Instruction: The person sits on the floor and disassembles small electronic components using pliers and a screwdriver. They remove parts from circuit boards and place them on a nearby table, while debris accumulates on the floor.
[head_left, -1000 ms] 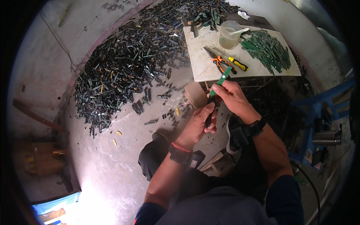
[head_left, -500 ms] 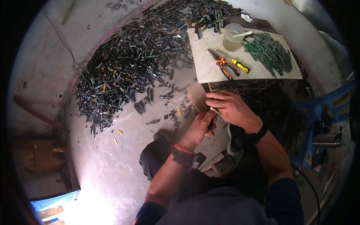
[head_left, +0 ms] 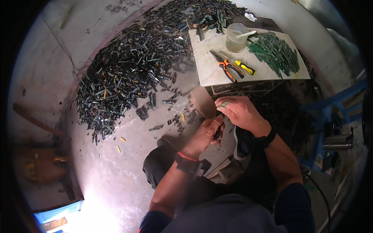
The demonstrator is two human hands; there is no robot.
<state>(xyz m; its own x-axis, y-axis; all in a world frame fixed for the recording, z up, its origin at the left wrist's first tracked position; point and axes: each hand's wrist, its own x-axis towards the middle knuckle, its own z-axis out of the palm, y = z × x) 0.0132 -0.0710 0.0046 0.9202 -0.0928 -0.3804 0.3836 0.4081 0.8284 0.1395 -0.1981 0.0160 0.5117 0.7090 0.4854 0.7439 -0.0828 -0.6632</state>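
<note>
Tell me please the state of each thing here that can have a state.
Left hand: closed around a small dark tool.
Right hand: pinching a small green strip.
Pliers: lying flat on the white board, untouched.
Plastic cup: upright, stirrer inside.
Green strips pile: heaped on the board.

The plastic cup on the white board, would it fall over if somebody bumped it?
Probably, yes. The plastic cup looks thin and see-through, so it is likely light. A white stick leans out over its rim, which could help tip it. It stands upright on the flat white board, so left alone it should stay put.
</note>
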